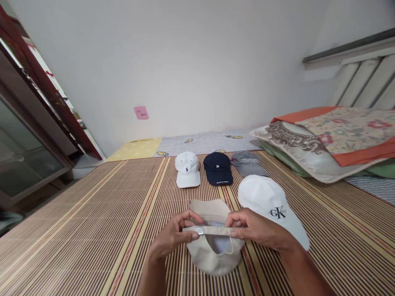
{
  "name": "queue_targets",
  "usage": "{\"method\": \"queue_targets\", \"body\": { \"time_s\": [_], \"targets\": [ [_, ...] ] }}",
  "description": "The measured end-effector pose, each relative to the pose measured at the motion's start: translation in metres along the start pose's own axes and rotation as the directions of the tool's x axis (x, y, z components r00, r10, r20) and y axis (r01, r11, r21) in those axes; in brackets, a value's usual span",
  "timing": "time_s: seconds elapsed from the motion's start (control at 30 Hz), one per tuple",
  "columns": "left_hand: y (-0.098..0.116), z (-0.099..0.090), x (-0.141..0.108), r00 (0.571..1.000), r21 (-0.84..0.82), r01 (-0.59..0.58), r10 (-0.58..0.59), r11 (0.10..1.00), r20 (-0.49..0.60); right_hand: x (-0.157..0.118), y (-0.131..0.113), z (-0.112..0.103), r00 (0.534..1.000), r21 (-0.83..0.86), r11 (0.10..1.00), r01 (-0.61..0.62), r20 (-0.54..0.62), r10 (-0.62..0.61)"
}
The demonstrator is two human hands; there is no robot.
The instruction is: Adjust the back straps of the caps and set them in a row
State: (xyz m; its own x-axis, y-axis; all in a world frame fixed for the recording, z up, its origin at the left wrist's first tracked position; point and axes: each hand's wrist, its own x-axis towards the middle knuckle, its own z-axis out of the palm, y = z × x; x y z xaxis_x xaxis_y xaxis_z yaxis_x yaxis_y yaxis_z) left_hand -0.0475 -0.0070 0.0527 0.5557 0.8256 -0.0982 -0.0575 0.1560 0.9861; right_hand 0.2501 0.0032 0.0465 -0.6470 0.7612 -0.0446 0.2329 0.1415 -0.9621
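Observation:
A beige baseball cap (216, 261) lies in front of me with its brim pointing away and its inside partly showing. Its back strap runs level between my hands. My left hand (174, 234) pinches the strap's left end, beside a small metal buckle (199, 230). On the right end, my right hand (249, 226) grips the same strap between thumb and fingers. Just beyond my right wrist rests a white cap (262, 193) with black "CK" lettering, partly covered by that forearm.
Farther back sit a small white cap (187, 168), a navy cap (217, 167) and a grey cap (248, 164). All rest on a striped bamboo mat (92, 230). Pillows (321, 164) are piled at right. A wall (200, 70) bearing a pink note (141, 113) stands behind.

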Motion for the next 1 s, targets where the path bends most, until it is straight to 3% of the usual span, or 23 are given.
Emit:
{"method": "queue_targets", "body": {
  "time_s": [0.2, 0.43, 0.63, 0.7, 0.83, 1.0],
  "targets": [
    [0.002, -0.007, -0.006, 0.999, 0.041, -0.01, 0.012, 0.999, -0.048, -0.001, 0.0, -0.001, 0.996, -0.002, 1.0, -0.031, -0.078, 0.03],
    [0.009, -0.013, -0.013, 0.995, 0.095, -0.003, 0.012, 0.995, -0.097, 0.0, -0.004, -0.002, 0.999, 0.001, 1.0, -0.02, -0.046, 0.02],
    [0.008, -0.025, -0.016, 0.97, 0.258, -0.094, 0.146, 0.962, -0.192, -0.003, -0.007, -0.006, 0.999, -0.056, 0.998, -0.016, -0.053, 0.013],
    [0.004, -0.03, -0.015, 0.956, 0.354, -0.1, 0.188, 0.93, -0.224, -0.005, -0.006, -0.009, 0.996, -0.061, 0.998, -0.017, -0.093, 0.011],
    [-0.007, -0.037, -0.009, 0.941, 0.506, -0.087, 0.237, 0.858, -0.24, -0.009, -0.005, -0.016, 0.959, -0.048, 0.999, -0.019, -0.282, 0.005],
    [-0.018, -0.039, -0.005, 0.957, 0.493, -0.04, 0.176, 0.869, -0.233, -0.008, -0.001, -0.022, 0.936, -0.149, 0.988, -0.027, -0.35, -0.028]
  ]
}}
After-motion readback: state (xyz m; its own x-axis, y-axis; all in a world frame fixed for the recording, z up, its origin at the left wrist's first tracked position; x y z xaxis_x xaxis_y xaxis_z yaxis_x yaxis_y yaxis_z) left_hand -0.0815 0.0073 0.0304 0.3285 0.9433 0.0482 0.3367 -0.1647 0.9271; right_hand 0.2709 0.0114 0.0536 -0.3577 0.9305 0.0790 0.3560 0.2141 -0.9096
